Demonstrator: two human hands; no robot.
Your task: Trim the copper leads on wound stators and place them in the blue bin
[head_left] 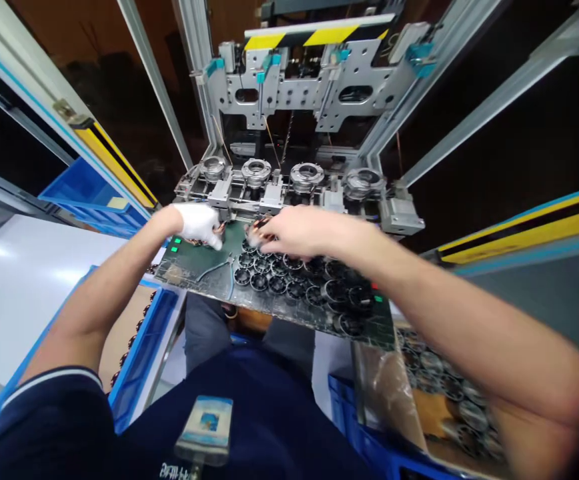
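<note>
My left hand (197, 223), in a white glove, is over the left part of the dark green work plate (184, 270). Its fingers are closed round a copper-wound motor stator (220, 231). More copper windings (195, 242) show under the glove. My bare right hand (292, 230) is curled just to the right, its fingertips on another copper-wound stator (260, 227), partly hidden and blurred. Beneath and in front of this hand stand rows of black ring-shaped stator cores (277, 285). Wire cutters (230, 270) with blue handles lie open on the plate.
Behind my hands is a winding machine with several round metal holders (307, 175) and a striped guard bar (319, 35). A blue tray (157, 320) with wound parts is at left, a blue bin (97, 190) beyond it. A box of cores (439, 373) stands lower right.
</note>
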